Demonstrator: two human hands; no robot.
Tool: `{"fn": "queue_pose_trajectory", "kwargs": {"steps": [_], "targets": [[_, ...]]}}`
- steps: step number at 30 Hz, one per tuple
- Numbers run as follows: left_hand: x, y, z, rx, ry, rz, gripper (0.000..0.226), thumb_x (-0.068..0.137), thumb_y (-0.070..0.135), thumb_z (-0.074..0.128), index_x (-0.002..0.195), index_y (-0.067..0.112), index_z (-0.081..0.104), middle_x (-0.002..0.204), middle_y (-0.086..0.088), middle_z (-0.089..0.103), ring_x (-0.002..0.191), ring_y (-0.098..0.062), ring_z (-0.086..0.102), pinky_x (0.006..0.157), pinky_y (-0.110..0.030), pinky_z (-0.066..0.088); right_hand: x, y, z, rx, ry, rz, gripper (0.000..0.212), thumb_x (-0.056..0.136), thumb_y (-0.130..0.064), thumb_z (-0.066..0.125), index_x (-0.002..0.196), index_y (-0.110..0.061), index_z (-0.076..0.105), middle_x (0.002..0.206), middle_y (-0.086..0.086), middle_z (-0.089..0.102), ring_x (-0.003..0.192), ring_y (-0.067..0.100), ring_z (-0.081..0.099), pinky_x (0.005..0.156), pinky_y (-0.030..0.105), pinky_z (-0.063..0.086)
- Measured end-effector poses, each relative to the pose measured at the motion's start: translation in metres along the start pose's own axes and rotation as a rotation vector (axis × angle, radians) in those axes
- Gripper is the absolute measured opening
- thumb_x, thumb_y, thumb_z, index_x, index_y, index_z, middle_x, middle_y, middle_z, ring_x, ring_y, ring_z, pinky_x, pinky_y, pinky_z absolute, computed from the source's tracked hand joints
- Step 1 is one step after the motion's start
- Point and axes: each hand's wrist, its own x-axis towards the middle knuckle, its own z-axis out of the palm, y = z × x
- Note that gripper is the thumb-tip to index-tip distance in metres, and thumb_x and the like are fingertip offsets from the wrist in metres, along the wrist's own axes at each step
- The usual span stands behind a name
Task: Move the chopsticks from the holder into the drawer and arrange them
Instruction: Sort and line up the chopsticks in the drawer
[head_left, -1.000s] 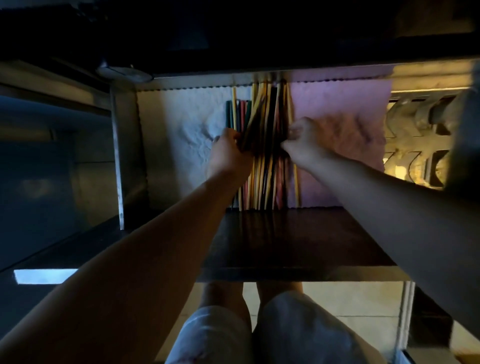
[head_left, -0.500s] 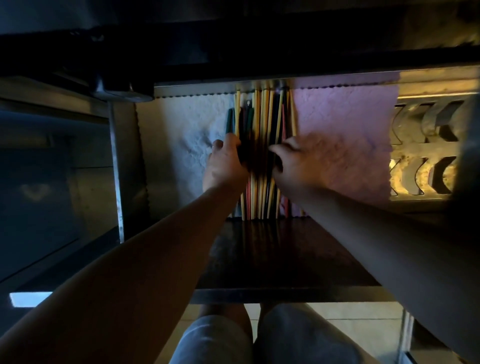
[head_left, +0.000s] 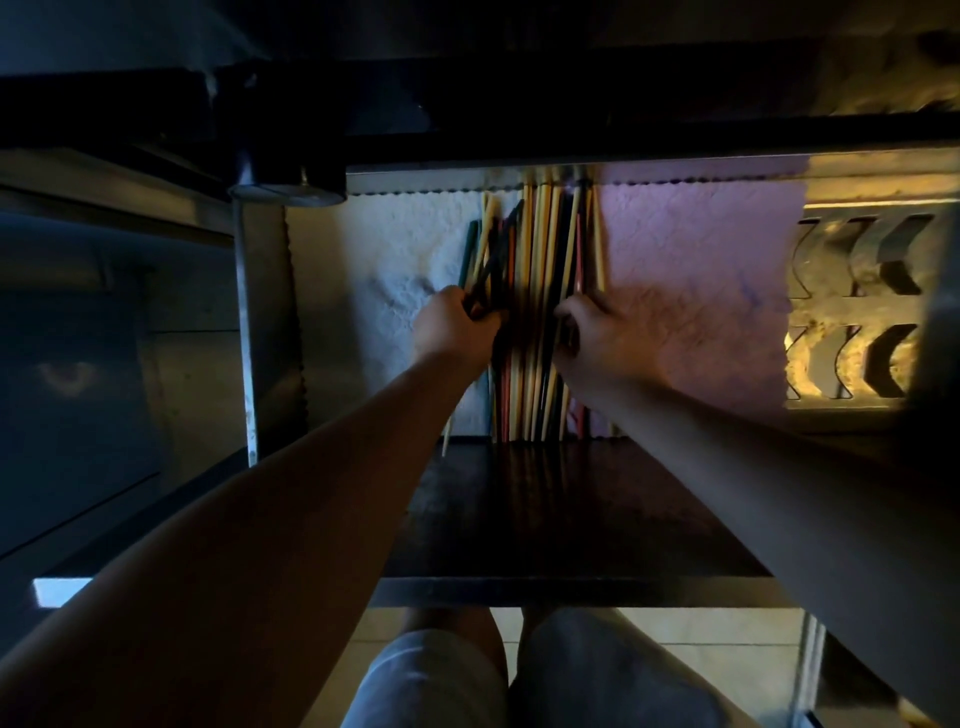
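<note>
Several chopsticks (head_left: 540, 270) in yellow, red, dark and teal lie lengthwise in the open drawer (head_left: 545, 592), on a white liner (head_left: 395, 249) and a pink liner (head_left: 691, 260). My left hand (head_left: 454, 327) is closed around a few dark and yellow chopsticks at the bundle's left side; they fan out at a slant. My right hand (head_left: 597, 338) presses against the bundle's right side, fingers curled on some sticks. The holder is not in view.
A metal drawer wall (head_left: 244, 332) stands at the left. A perforated metal rack (head_left: 862, 312) sits at the right. The dark counter edge (head_left: 571, 140) overhangs the drawer's back. My knees (head_left: 519, 680) are below the drawer front.
My left hand has closed on a few chopsticks at the left and tilted them. My right hand has slid down and right along the bundle's edge.
</note>
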Motion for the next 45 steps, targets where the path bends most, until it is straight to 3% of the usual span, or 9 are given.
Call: {"fn": "queue_pose_trajectory", "kwargs": {"steps": [5,8,12,16,24,32,37,41,45], "targets": [[-0.004,0.000,0.005,-0.025,0.106,-0.044,0.031,0.098,0.035,0.053,0.107,0.006,0.061,0.089,-0.005,0.059,0.088,-0.024,0.060,0.066,-0.029,0.037,-0.005,0.002,-0.006,0.072,-0.042,0.032,0.030,0.085,-0.029,0.059,0.115,-0.021,0.059,0.115,0.004,0.062,0.101,0.022,0.061,0.081,0.032,0.051],[-0.007,0.005,0.010,-0.039,0.146,-0.090,0.032,0.102,0.033,0.045,0.110,0.006,0.059,0.099,-0.011,0.063,0.089,-0.026,0.058,0.068,-0.030,0.035,-0.009,0.005,-0.007,0.093,-0.062,0.031,0.030,0.087,-0.023,0.059,0.116,-0.018,0.060,0.113,0.006,0.061,0.099,0.020,0.060,0.077,0.025,0.044],[-0.006,0.002,0.016,-0.033,0.147,-0.083,0.020,0.095,0.020,0.051,0.109,0.009,0.061,0.100,-0.010,0.065,0.083,-0.021,0.059,0.065,-0.030,0.040,-0.012,0.009,-0.007,0.108,-0.045,0.037,0.025,0.087,-0.018,0.059,0.113,-0.018,0.061,0.103,0.000,0.057,0.090,0.014,0.056,0.072,0.022,0.038],[-0.005,0.000,0.019,-0.105,0.147,-0.059,0.034,0.088,0.039,0.065,0.109,0.013,0.064,0.099,-0.005,0.069,0.089,-0.019,0.065,0.074,-0.030,0.053,-0.012,0.014,-0.004,0.123,-0.037,0.044,0.021,0.086,-0.018,0.059,0.107,-0.019,0.063,0.104,0.002,0.061,0.088,0.015,0.058,0.072,0.026,0.044],[-0.001,-0.002,0.022,-0.017,0.128,-0.042,0.028,0.087,0.033,0.067,0.105,0.011,0.065,0.095,-0.006,0.069,0.088,-0.022,0.066,0.067,-0.029,0.048,-0.011,0.016,-0.004,0.109,-0.063,0.051,0.021,0.087,-0.019,0.059,0.108,-0.021,0.062,0.099,-0.003,0.057,0.083,0.011,0.056,0.062,0.019,0.038],[0.000,0.004,0.017,0.074,0.085,-0.025,0.021,0.088,0.030,0.065,0.096,0.010,0.069,0.087,-0.008,0.069,0.084,-0.026,0.067,0.065,-0.028,0.049,-0.015,0.015,-0.004,0.147,-0.088,0.096,0.013,0.088,-0.018,0.059,0.094,-0.029,0.056,0.089,-0.004,0.055,0.060,-0.004,0.054,0.050,0.019,0.043],[-0.008,0.008,0.014,0.021,0.142,-0.020,0.023,0.093,0.018,0.051,0.108,0.008,0.066,0.096,-0.010,0.067,0.084,-0.024,0.064,0.067,-0.031,0.050,-0.014,0.017,-0.006,0.128,-0.098,0.108,0.019,0.086,-0.020,0.056,0.104,-0.019,0.063,0.105,0.005,0.060,0.089,0.017,0.058,0.076,0.026,0.044],[-0.012,0.012,0.013,-0.053,0.250,0.061,0.020,0.097,0.014,0.041,0.107,0.011,0.058,0.092,-0.005,0.059,0.079,-0.021,0.055,0.064,-0.029,0.039,-0.014,0.017,-0.007,0.124,-0.065,0.099,0.025,0.086,-0.019,0.056,0.109,-0.017,0.063,0.111,0.009,0.061,0.101,0.024,0.059,0.082,0.030,0.047],[-0.012,0.015,0.013,-0.001,0.116,0.099,0.017,0.093,0.022,0.054,0.103,0.012,0.062,0.090,-0.003,0.062,0.080,-0.022,0.059,0.068,-0.031,0.050,-0.010,0.016,-0.007,0.136,-0.018,0.111,0.024,0.089,-0.027,0.057,0.112,-0.022,0.062,0.110,0.005,0.061,0.098,0.019,0.059,0.080,0.026,0.045]]}}
